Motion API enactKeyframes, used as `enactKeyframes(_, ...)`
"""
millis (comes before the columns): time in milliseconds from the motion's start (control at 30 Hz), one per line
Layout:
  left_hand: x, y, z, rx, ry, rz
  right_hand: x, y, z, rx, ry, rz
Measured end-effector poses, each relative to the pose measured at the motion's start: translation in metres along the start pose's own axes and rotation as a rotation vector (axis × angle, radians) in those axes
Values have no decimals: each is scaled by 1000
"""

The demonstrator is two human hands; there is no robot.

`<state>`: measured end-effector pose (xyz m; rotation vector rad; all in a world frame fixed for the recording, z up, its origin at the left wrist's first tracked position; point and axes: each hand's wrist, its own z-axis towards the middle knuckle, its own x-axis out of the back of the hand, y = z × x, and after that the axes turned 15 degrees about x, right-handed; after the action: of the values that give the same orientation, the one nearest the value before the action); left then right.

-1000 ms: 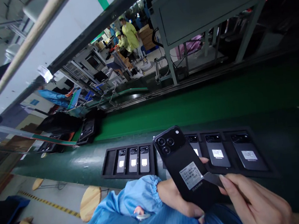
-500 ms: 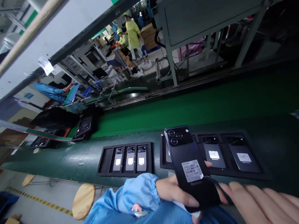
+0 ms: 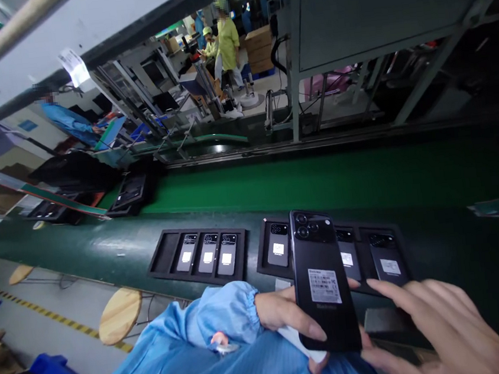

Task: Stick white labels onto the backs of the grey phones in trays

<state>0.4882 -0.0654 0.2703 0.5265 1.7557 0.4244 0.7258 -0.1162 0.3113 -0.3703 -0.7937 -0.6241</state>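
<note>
One black smartphone (image 3: 324,280) sits clenched in my left hand (image 3: 281,314); my right hand (image 3: 434,328) hovers just beside it, fingers open, empty.

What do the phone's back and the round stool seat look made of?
The phone has a smooth black back with a soft sheen, likely plastic or glass; the look leaves that open. The stool seat looks like pale varnished wood, judging by its warm tan colour and faint grain.
</note>
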Motion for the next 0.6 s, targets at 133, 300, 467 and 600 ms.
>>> enactKeyframes(133, -7, 5, -3, 23, -15, -3, 4, -1, 2, 104, -33, 21)
enactKeyframes(300, -13, 8, -3, 54, -21, -16, 7, -11, 0, 197, -78, -29)
enactKeyframes(467, -16, 7, -5, 89, -32, -21, 15, -18, 9, 237, -156, -35)
enactKeyframes(600, -17, 6, -6, 116, -39, 6, 18, -19, 13, 297, -207, -82)
